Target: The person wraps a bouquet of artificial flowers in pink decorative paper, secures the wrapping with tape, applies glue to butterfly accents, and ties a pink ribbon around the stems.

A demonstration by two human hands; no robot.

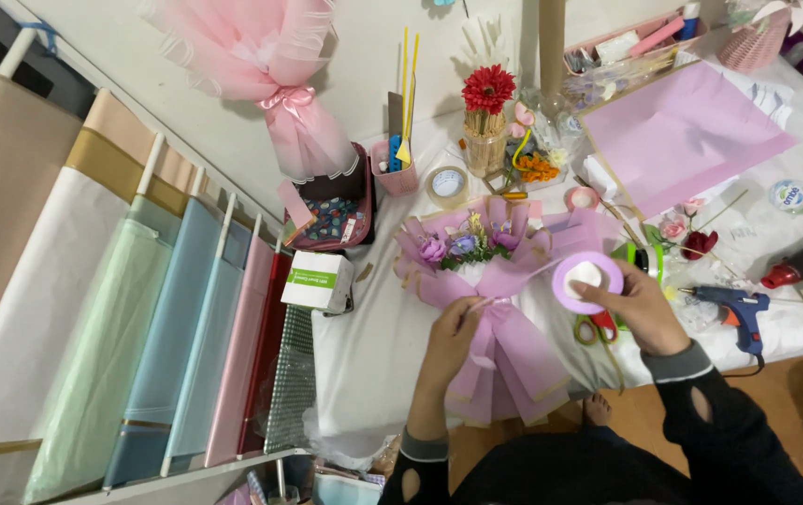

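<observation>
Lilac-wrapped bouquet [490, 281], centre frame, lying on the white table [373, 346]; blooms toward top. Left hand [450, 339], lower centre, fingers pinched on the bouquet's neck, apparently also on the ribbon strand. Ribbon spool [587, 281], lilac, right of bouquet, gripped by right hand [640, 307], thumb across its face.

Two wrapped bouquets [490, 281] [266, 70], two tape rolls [448, 184] [583, 197], one glue gun [736, 309] and perhaps eight hanging paper rolls [177, 318] are counted.
</observation>
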